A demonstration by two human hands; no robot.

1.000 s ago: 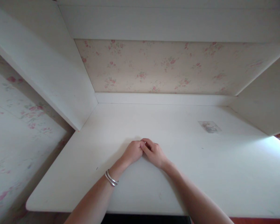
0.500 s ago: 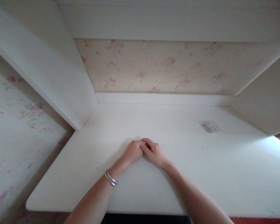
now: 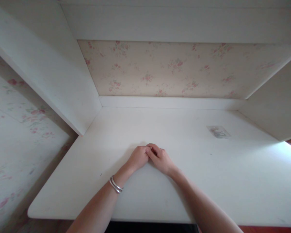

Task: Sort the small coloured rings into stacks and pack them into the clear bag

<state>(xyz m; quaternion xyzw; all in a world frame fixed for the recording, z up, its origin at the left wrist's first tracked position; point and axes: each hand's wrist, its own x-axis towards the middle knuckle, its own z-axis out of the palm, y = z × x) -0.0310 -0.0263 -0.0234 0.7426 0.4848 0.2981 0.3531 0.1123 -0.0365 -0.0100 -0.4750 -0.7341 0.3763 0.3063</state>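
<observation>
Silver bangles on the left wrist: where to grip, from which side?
Likely best: pinch the top arc of the silver bangles from above, with the right hand once unclasped. The loops encircle the left wrist; their top arcs face up, uncovered, while the forearm hides the undersides.

Fingers of the left grip (image 3: 138, 156) are mostly hidden by the right grip (image 3: 161, 159). The bottom edge crops both forearms (image 3: 97, 205) and a black object (image 3: 150, 227); a greyish patch (image 3: 218, 132) looks too blurred to identify.
</observation>
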